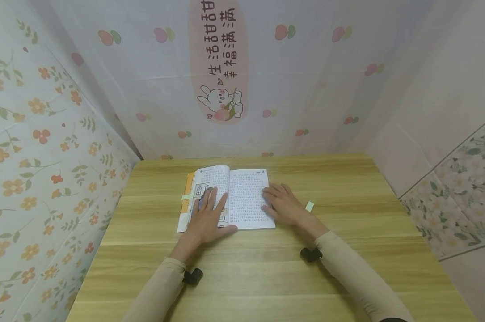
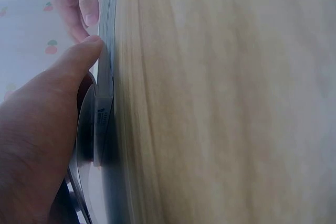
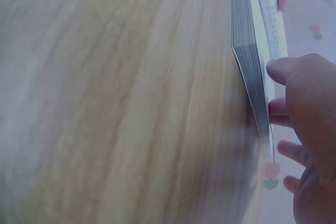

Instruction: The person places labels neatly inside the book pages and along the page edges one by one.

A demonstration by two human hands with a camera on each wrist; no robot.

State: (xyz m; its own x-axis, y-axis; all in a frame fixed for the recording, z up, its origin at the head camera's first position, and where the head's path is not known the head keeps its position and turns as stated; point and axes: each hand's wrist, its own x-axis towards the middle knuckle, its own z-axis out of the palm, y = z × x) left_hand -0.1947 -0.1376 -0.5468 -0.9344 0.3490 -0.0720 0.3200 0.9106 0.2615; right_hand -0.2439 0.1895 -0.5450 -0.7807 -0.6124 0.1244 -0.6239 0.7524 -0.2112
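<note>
A wood-grain table (image 1: 258, 281) — on it, an open book (image 1: 248, 201) and pale-green strip (image 1: 309, 206).

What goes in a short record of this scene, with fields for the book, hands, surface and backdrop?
Book: open, face up
Left hand: fingers spread over the illustrated left page
Right hand: fingertips at the outer edge of the right page
Sleeves: beige, long
Surface: wood-grain table
Backdrop: pale covering with fruit prints, lettering and a rabbit drawing

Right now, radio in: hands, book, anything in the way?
Left hand spread over left page, blocking part of it. Right hand at right page's outer edge. Book lying open on table.
</note>
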